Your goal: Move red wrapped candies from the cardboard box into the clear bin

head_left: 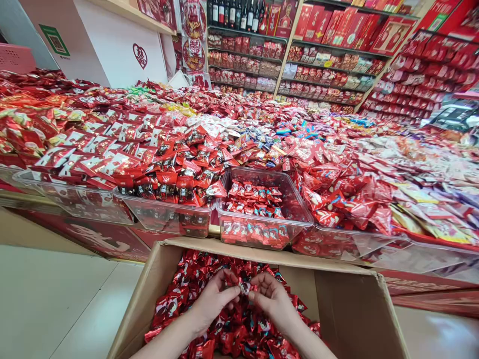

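Both my hands are inside a cardboard box [352, 309], above a heap of red-wrapped candies [168, 304]. Between them is one wrapped candy [245, 287], red with a pale and dark print in its middle. My left hand [220, 294] pinches its left end with thumb and fingers. Its right end is pinched by my right hand [271, 297], with the fingers curled. Just beyond the box stands a clear plastic bin [295, 212], partly filled with neat rows of small red candies [254, 199].
Heaped clear bins line the display, among them one of dark-and-red packets [164, 184] to the left and one of red packets [344, 199] to the right. Shelves [337, 47] with boxes and bottles stand behind. Tiled floor [56, 299] shows at left.
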Demonstrator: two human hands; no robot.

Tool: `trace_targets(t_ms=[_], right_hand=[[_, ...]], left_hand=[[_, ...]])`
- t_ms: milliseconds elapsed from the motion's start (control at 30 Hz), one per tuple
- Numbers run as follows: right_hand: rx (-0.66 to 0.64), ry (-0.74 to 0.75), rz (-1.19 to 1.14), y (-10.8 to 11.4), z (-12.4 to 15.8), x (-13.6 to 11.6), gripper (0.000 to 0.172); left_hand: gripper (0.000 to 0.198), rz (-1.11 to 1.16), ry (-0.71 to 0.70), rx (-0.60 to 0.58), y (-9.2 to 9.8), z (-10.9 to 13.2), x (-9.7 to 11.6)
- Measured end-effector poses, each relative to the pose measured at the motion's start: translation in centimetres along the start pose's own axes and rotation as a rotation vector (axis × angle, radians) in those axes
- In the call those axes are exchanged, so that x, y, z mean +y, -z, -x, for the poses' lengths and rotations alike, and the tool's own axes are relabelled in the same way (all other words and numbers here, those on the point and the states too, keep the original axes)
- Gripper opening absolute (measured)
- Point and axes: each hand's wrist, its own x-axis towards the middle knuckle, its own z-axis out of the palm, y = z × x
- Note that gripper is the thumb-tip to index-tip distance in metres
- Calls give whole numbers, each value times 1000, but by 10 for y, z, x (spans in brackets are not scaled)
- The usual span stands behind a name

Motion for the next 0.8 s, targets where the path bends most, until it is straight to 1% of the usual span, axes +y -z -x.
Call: trace_targets(t_ms=[67, 133, 200, 233, 300, 367, 433, 500, 567, 600, 633, 700, 733, 800], right_hand=[[-2, -4, 13, -1, 1, 0, 26], [16, -81, -47, -3, 3, 1, 31], [13, -158, -94, -7, 7, -2, 31], [8, -159, -81, -8, 10, -6, 28], [11, -69, 35, -9, 18, -21, 24], [27, 78, 232, -10, 28, -50, 19], [30, 261, 423, -10, 36, -90, 16], [37, 462, 586, -11, 35, -135, 14], [66, 623, 739, -14, 21, -178, 14], [85, 659, 812, -16, 7, -195, 15], [84, 655, 883, -19, -9, -209, 16], [34, 560, 1026, -28, -47, -224, 17], [-2, 490, 1107, -34, -67, -226, 17], [-47, 375, 1257, -47, -102, -223, 19]], left_hand=[[15, -23, -26, -8, 0, 0, 0], [17, -28, -25, -23, 0, 1, 1], [19, -5, -7, -25, 1, 1, 3], [19, 12, 2, -21, 1, 2, 4], [19, 24, 6, 4, 3, 2, 5], [18, 1, 9, 52, 5, 2, 5], [16, -34, 29, 95, 7, 1, 3], [16, -34, 76, 124, 7, 0, -1], [23, -35, 137, 156, 7, -1, -8], [28, -45, 158, 169, 7, -2, -11], [32, -60, 169, 169, 8, -2, -15], [35, -103, 169, 135, 10, -3, -20], [34, -125, 154, 115, 11, -4, -22], [33, -166, 108, 92, 13, -5, -23]])
